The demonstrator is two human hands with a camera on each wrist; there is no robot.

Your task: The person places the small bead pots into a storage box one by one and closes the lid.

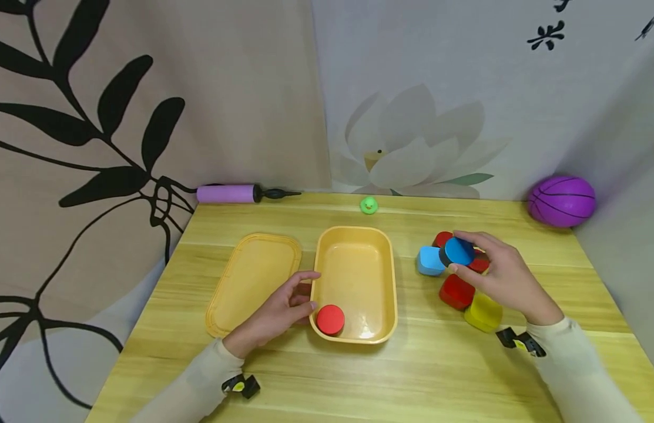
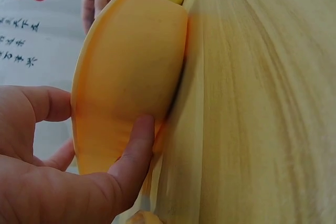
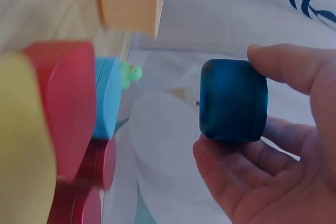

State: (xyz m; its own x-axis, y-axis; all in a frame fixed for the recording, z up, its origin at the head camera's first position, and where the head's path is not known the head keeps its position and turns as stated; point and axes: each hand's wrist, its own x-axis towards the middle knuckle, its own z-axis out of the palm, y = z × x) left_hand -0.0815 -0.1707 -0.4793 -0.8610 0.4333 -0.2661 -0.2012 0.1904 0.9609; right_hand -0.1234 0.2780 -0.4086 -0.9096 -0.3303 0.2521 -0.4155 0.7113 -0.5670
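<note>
My right hand [image 1: 498, 270] pinches a blue round block [image 3: 233, 100] between thumb and fingers, above a cluster of blocks. Beneath and around it lie a light blue block [image 1: 430, 261], a red block [image 1: 456, 292], a yellow block [image 1: 483, 312] and two partly hidden red ones. At the left side of a yellow-orange rectangular container [image 1: 358, 340], my left hand [image 1: 276, 308] holds the rim and outer wall; in the left wrist view one finger [image 2: 137, 153] presses that wall. Inside the container, a red round block [image 1: 330, 319] sits in its near left corner.
A flat yellow lid [image 1: 252, 276] lies left of the container, partly behind the left hand. Along the back edge are a purple pump [image 1: 226, 194], a small green duck [image 1: 368, 205] and a purple ball [image 1: 562, 201]. Patterned curtains [image 1: 226, 88] hang behind the wooden table.
</note>
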